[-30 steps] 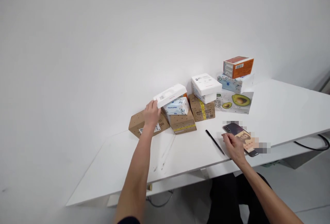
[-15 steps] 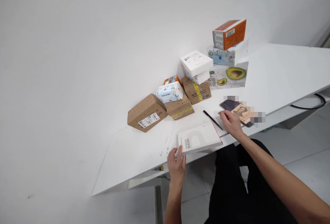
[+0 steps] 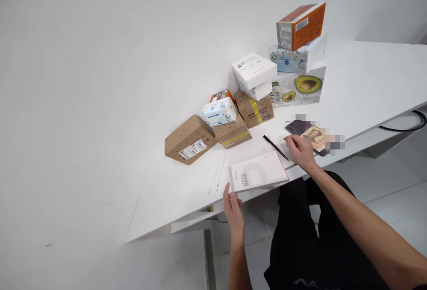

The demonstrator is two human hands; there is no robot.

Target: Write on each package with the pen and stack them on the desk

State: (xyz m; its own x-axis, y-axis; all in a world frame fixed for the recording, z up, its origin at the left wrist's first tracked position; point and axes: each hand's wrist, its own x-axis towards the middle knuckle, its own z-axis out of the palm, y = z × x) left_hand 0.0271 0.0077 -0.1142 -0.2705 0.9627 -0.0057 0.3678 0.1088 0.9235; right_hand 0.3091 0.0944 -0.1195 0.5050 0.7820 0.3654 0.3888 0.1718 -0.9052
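A white power bank box (image 3: pixel 260 172) lies flat near the front edge of the table, printed side up. By its lower left corner is my left hand (image 3: pixel 235 210), index finger stretched out and the others loosely bent, not gripping it. My right hand (image 3: pixel 302 153) rests curled at the table edge, with no object showing in it. Just left of it lies a black pen (image 3: pixel 275 147). A dark smartphone (image 3: pixel 295 126) with a picture card on its back lies beyond and to the right, partly behind my right hand.
Cardboard boxes (image 3: pixel 188 136) stand along the wall, with a tissue pack (image 3: pixel 218 112) on one. Farther right, a white box (image 3: pixel 255 68) tops another stack. At the back right, an orange box (image 3: pixel 308 27) tops a tissue pack (image 3: pixel 288 60) and an avocado-printed box (image 3: pixel 298 90).
My left hand brought the white box from the left stack to the table front, laid it down and loosened its hold. The view tilted downward. My right hand stayed beside the phone.
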